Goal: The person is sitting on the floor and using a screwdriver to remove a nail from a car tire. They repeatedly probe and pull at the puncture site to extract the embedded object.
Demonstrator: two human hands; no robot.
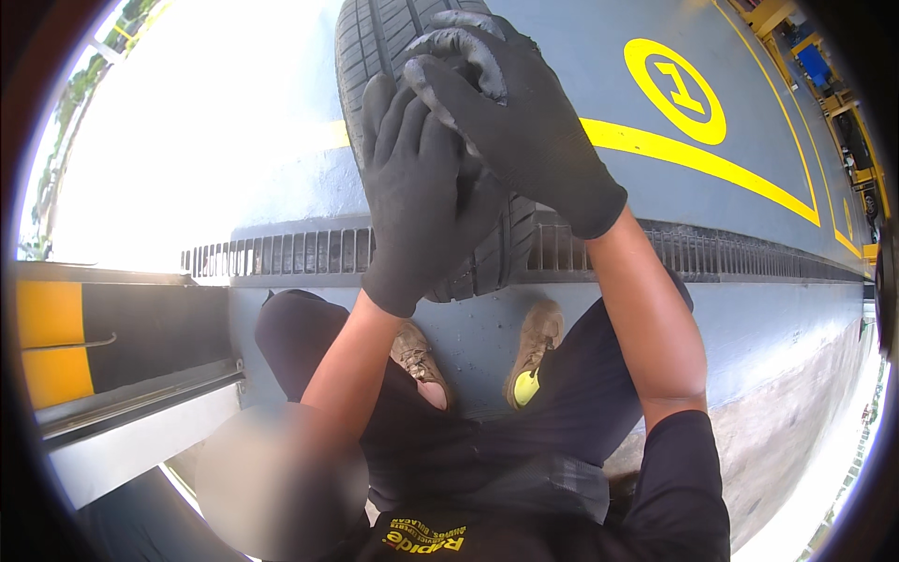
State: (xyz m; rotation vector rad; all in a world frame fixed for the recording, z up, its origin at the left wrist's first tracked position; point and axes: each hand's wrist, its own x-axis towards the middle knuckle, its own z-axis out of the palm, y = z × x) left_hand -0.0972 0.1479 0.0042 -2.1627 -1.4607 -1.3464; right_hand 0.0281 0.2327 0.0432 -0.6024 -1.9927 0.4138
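A black tyre (375, 42) stands upright in front of me, its grooved tread facing me. My left hand (412, 187), in a dark grey work glove, lies along the tread with its fingers stretched out. Above and to the right, my right hand (524, 122), gloved alike, crosses over the left hand near the top of the tyre. Its fingers are curled, and the grey-coated fingertips show. Whatever they close on, if anything, is hidden. The left thumb is also covered by the right hand.
A dark floor grate (290, 255) runs across behind the tyre's lower end. Yellow lines (702, 169) and a ringed marking (676, 91) are painted on the grey floor. A yellow-and-black barrier (140, 337) stands at left. My shoes (536, 347) straddle the tyre's near side.
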